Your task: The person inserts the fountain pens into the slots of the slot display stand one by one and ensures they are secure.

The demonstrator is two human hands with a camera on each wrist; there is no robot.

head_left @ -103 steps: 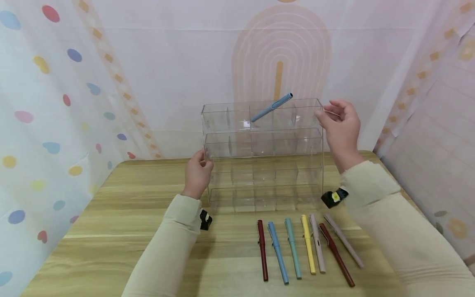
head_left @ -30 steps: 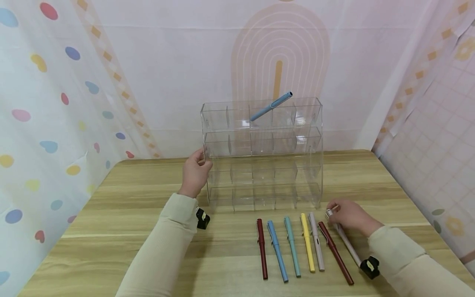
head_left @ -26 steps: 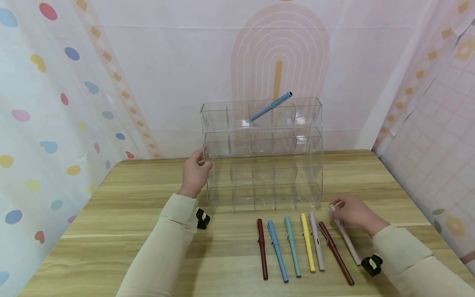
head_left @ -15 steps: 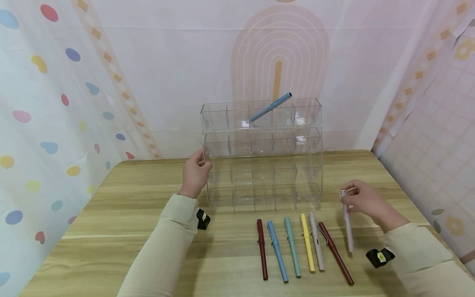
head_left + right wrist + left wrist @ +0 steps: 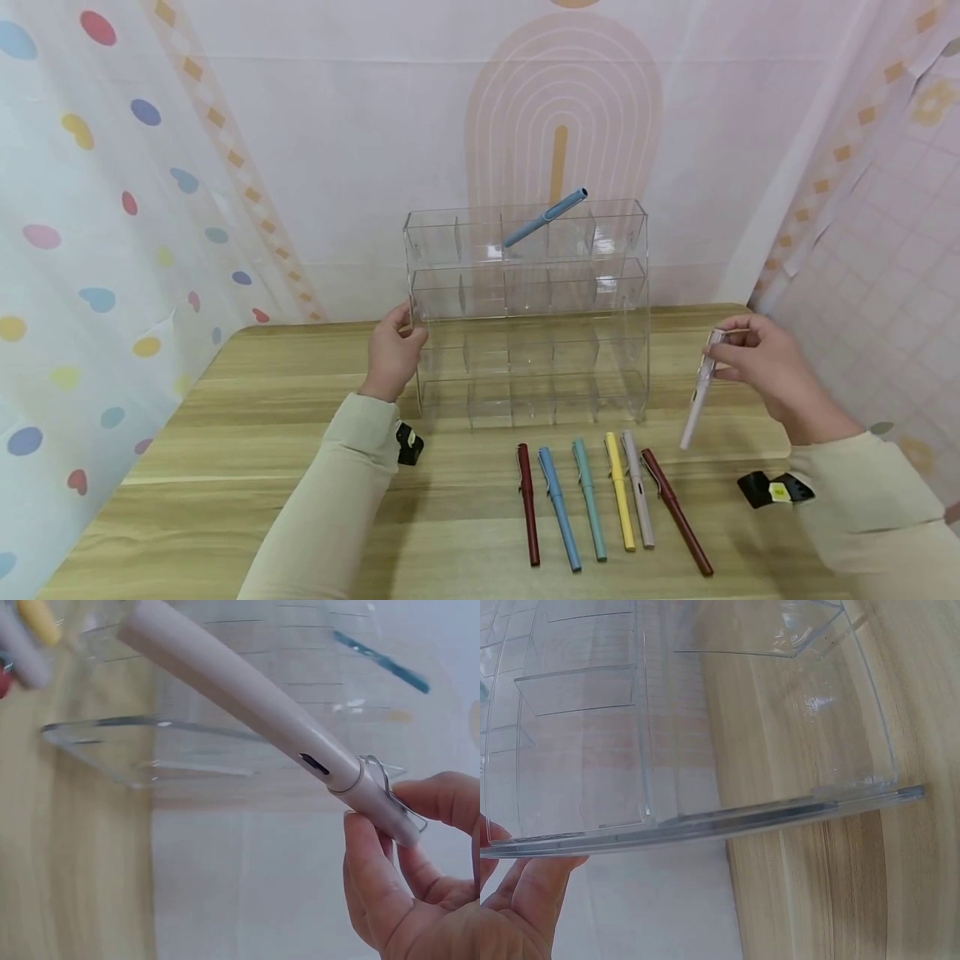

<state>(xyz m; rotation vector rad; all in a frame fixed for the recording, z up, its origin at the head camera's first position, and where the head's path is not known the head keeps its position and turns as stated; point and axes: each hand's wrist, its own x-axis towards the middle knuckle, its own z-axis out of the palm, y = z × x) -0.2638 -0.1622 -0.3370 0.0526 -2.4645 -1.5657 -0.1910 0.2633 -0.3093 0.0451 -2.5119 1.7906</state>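
Note:
A clear acrylic display rack point(image 5: 528, 329) with stepped, divided tiers stands on the table. My left hand point(image 5: 393, 352) grips its left side panel point(image 5: 735, 823) between thumb and fingers. To the rack's right, my right hand point(image 5: 768, 367) pinches a pale pinkish pen point(image 5: 699, 392) at its cap end, clear of the table with the barrel slanting down. In the right wrist view the pen's wire clip point(image 5: 390, 791) lies by the fingertips, and a small dark slot shows in the barrel. A blue pen point(image 5: 545, 217) leans diagonally in the top tier.
In front of the rack lie a dark red pen point(image 5: 528, 504), a blue pen point(image 5: 559, 508), a teal pen point(image 5: 589, 498), a yellow pen point(image 5: 620, 490), a greyish-mauve pen point(image 5: 637, 489) and another dark red pen point(image 5: 677, 512). A patterned curtain point(image 5: 345, 150) hangs behind the wooden table point(image 5: 300, 375).
My right hand left the rack's upper right edge, took the rightmost pale pen from the table and raised it up and to the right. My left hand stays on the rack.

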